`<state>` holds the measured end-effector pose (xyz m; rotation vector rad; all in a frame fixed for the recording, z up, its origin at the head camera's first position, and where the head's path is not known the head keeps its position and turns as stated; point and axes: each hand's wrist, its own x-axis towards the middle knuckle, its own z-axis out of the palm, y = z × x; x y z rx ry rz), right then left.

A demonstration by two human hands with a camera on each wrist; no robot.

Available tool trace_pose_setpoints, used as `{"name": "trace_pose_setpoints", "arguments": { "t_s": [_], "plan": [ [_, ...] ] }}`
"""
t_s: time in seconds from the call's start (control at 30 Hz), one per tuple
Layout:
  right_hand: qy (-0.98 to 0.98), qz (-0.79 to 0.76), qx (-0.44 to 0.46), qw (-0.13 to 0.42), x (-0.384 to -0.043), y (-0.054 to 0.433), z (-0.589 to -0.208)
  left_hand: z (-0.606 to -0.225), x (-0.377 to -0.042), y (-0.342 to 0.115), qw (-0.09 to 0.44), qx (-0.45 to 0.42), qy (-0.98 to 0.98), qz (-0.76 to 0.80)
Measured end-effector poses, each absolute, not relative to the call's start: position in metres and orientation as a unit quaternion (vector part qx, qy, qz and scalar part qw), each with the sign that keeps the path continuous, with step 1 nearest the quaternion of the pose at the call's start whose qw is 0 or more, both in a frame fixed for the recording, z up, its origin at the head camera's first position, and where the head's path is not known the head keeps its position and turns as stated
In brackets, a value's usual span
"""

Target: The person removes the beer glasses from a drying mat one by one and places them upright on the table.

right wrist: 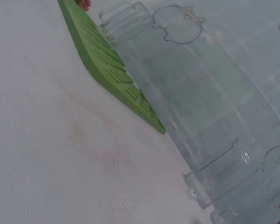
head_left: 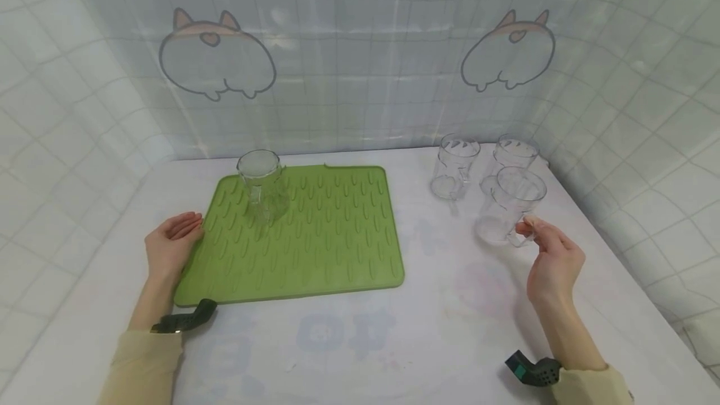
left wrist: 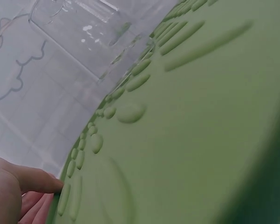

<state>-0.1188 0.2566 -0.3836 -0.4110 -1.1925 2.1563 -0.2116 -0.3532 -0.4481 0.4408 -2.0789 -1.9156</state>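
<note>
At the right of the head view, my right hand pinches the handle of a clear glass mug. That mug is upright and close to the table; whether its base touches it I cannot tell. Right behind it stand two more glass mugs, one on the left and one on the right. My left hand rests at the left edge of a green drying mat, its thumb touching the rim. Another glass mug stands upright on the mat's back left part.
A white cloth with faint printed figures covers the table. Tiled-pattern sheeting with cartoon animal drawings rises behind, and similar sheeting flanks both sides. A dark wrist device sticks out from the right forearm.
</note>
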Motion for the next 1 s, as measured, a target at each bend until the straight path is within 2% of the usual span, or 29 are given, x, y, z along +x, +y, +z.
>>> {"name": "trace_pose_setpoints", "arguments": {
  "t_s": [0.27, 0.57, 1.0],
  "plan": [
    [-0.481, 0.795, -0.183, 0.320, -0.120, 0.263, -0.385, -0.450, -0.202, -0.355, 0.146, 0.163, -0.757, -0.616],
    [-0.447, 0.807, -0.179, 0.341, -0.122, 0.272, -0.388, -0.450, -0.191, -0.354, 0.127, 0.164, -0.784, -0.586],
    [-0.412, 0.806, -0.212, 0.368, -0.124, 0.280, -0.390, -0.450, -0.189, -0.351, 0.137, 0.162, -0.778, -0.591]
  ]
}}
